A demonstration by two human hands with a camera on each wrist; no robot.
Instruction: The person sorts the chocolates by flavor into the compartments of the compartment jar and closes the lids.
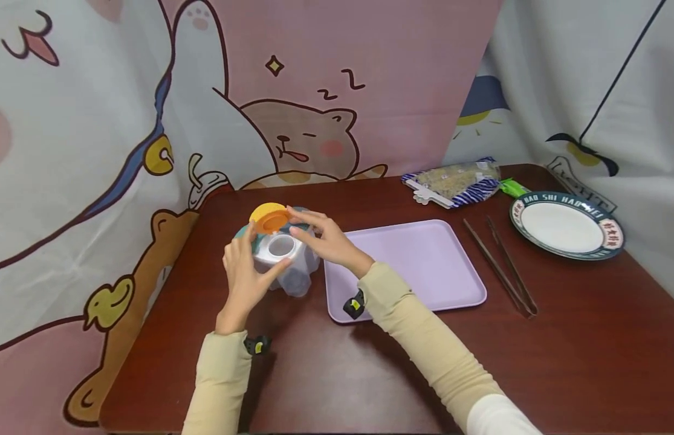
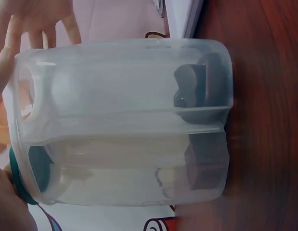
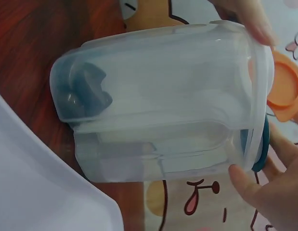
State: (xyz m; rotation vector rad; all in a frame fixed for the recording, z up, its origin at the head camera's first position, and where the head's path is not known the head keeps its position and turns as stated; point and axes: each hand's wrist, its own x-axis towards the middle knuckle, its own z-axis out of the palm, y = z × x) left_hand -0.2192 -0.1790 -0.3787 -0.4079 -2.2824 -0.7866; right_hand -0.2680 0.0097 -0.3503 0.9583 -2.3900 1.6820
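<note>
A clear plastic storage container [image 2: 124, 120] with compartments stands on the table. Its top has a white rim around a round opening [image 1: 282, 244], teal parts [image 2: 19, 178] and a raised orange-yellow flip lid [image 1: 272, 222]. At the left side of that top, my left hand [image 1: 243, 275] holds on, thumb at the front edge and fingertips beside the lid. My right hand [image 1: 332, 241] spans the right side, its fingers reaching behind toward the lid and its thumb at the front. Both wrist views show blue-grey shapes low inside the container.
A lilac tray [image 1: 418, 266] lies right of the container. Metal tongs [image 1: 502, 266] lie beyond it, beside a green-rimmed plate [image 1: 565, 226]. Behind are a clipped bag of grains [image 1: 456, 181] and a small green packet [image 1: 513, 187]. A patterned curtain [image 1: 337, 72] hangs behind the table.
</note>
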